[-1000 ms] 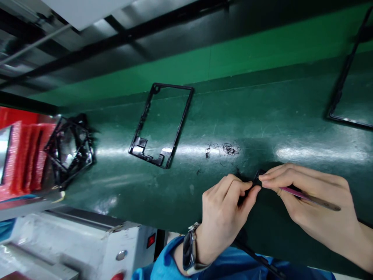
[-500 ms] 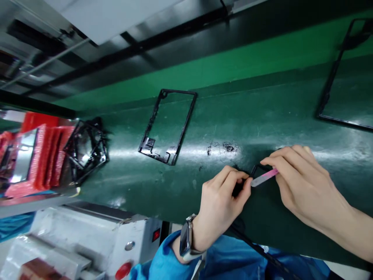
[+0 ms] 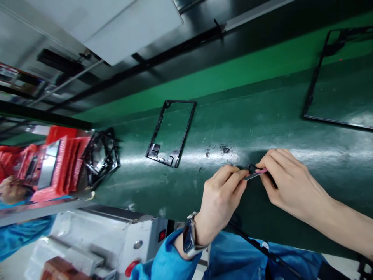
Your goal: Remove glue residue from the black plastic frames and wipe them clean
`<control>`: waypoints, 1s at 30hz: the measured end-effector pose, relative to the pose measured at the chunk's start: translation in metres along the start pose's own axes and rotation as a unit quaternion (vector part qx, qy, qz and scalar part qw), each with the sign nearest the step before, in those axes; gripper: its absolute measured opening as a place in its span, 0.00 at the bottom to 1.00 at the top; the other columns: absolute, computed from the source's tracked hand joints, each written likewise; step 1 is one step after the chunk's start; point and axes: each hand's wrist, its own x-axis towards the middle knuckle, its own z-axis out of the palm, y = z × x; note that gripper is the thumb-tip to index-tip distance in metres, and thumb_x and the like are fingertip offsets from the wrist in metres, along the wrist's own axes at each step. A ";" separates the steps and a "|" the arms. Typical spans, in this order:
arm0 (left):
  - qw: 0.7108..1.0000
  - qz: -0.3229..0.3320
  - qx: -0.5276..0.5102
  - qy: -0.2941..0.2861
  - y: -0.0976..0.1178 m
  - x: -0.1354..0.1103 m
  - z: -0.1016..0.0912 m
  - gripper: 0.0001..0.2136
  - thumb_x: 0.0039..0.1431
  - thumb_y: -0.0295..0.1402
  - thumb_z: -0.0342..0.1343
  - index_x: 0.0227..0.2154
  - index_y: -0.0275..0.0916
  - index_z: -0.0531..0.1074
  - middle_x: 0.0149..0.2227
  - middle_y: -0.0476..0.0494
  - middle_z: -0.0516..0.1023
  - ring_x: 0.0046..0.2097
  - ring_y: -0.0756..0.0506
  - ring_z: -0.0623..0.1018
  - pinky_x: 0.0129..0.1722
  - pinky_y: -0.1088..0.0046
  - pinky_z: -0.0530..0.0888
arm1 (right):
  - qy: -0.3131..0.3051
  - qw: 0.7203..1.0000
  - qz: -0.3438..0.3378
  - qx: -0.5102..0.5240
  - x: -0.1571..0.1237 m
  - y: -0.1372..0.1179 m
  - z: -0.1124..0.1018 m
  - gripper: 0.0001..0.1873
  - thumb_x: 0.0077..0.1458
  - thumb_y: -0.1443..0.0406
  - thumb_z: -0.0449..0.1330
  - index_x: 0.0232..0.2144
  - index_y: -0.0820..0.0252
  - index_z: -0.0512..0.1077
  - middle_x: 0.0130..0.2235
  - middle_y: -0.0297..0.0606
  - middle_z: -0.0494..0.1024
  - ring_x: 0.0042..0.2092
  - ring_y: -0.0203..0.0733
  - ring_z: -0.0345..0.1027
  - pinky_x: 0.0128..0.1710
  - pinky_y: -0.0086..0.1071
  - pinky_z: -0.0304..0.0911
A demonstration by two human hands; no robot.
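Note:
My right hand (image 3: 287, 181) pinches a narrow flat tool (image 3: 255, 174), pink at the held end and grey toward its tip. The tip reaches the fingers of my left hand (image 3: 223, 190). That left hand is closed in a pinch on a black plastic part (image 3: 252, 168), of which only a small piece shows between the hands; its full shape is hidden. Black shavings (image 3: 225, 149) lie in a tangle on the green bench just beyond my fingers. A watch (image 3: 189, 235) is on my left wrist.
A thin black rectangular frame (image 3: 188, 128) lies at mid-bench, another frame (image 3: 313, 83) at the right. Stacked black frames (image 3: 101, 153) and red bubble-wrap packs (image 3: 68, 165) are at the left. A grey machine (image 3: 147, 237) stands below. Another person's hand (image 3: 14, 189) shows far left.
My right hand has shifted slightly left, nearer my left hand. The tool has turned from its flat face toward its thin edge. The head view has shifted, and a person's hand now appears at the left.

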 end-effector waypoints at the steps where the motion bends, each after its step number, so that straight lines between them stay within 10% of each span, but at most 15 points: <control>1: 1.000 -0.006 0.012 0.007 0.002 -0.002 0.002 0.07 0.70 0.22 0.60 0.47 0.38 0.79 0.40 0.46 0.82 0.39 0.49 0.82 0.39 0.74 0.79 | 0.003 1.000 0.001 0.000 0.000 0.000 0.001 0.10 0.68 0.77 0.54 0.35 0.64 0.70 0.37 0.42 0.70 0.39 0.47 0.66 0.39 0.42 0.62; 19: 0.994 -0.069 0.033 0.080 0.014 -0.011 0.019 0.05 0.67 0.21 0.62 0.39 0.37 0.75 0.33 0.50 0.76 0.33 0.51 0.75 0.34 0.77 0.72 | 0.004 0.999 0.026 0.024 -0.004 0.000 0.002 0.07 0.68 0.75 0.55 0.37 0.62 0.70 0.38 0.40 0.72 0.40 0.46 0.67 0.41 0.41 0.64; 23: 0.995 -0.083 -0.021 0.057 0.011 -0.011 0.009 0.08 0.66 0.24 0.66 0.45 0.37 0.75 0.36 0.50 0.77 0.33 0.52 0.75 0.36 0.79 0.74 | -0.039 0.993 0.071 0.087 -0.001 0.001 -0.007 0.07 0.71 0.71 0.56 0.46 0.61 0.74 0.42 0.37 0.74 0.39 0.40 0.69 0.38 0.36 0.64; 30: 0.997 -0.017 -0.056 0.050 0.026 0.005 -0.028 0.08 0.68 0.23 0.64 0.46 0.39 0.79 0.42 0.47 0.81 0.43 0.51 0.80 0.46 0.76 0.77 | -0.150 0.944 0.127 0.266 0.008 -0.003 -0.041 0.22 0.76 0.57 0.54 0.27 0.57 0.68 0.26 0.29 0.68 0.27 0.33 0.61 0.26 0.33 0.53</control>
